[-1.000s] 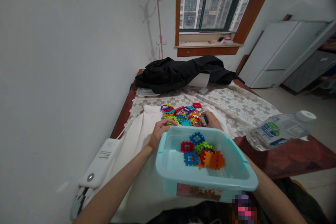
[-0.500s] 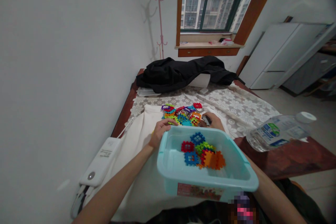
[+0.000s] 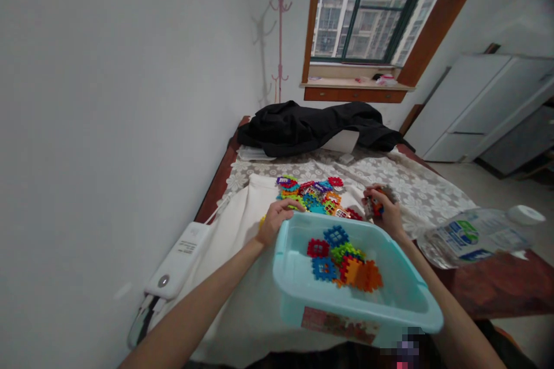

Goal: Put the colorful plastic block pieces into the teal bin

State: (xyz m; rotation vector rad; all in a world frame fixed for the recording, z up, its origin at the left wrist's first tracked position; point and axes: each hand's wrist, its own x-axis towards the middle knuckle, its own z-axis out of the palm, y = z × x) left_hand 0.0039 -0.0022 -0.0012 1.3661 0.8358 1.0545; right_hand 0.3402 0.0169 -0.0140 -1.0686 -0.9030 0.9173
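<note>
A light teal plastic basin (image 3: 298,300) stands close in front of me, with several notched plastic building blocks (image 3: 324,268) in red, blue, green and orange inside. Behind its far rim lies a pile of similar blocks (image 3: 318,190) on a white cloth. My left hand (image 3: 277,219) is by the basin's far left corner, fingers stretched toward the pile's near edge; the rim hides some of what they touch. To the right of the pile, my right hand (image 3: 387,213) is closed around a few blocks (image 3: 375,206), blurred, with orange and red showing.
A clear water bottle (image 3: 480,236) lies tilted at the right. A white power strip (image 3: 179,259) with plugged cables is at the left by the wall. Black clothing (image 3: 315,127) covers the table's far end, on a floral tablecloth (image 3: 424,179).
My right hand has moved right, away from the pile, with blocks in its grip. My left hand stays by the basin's corner. The whole view has shifted slightly.
</note>
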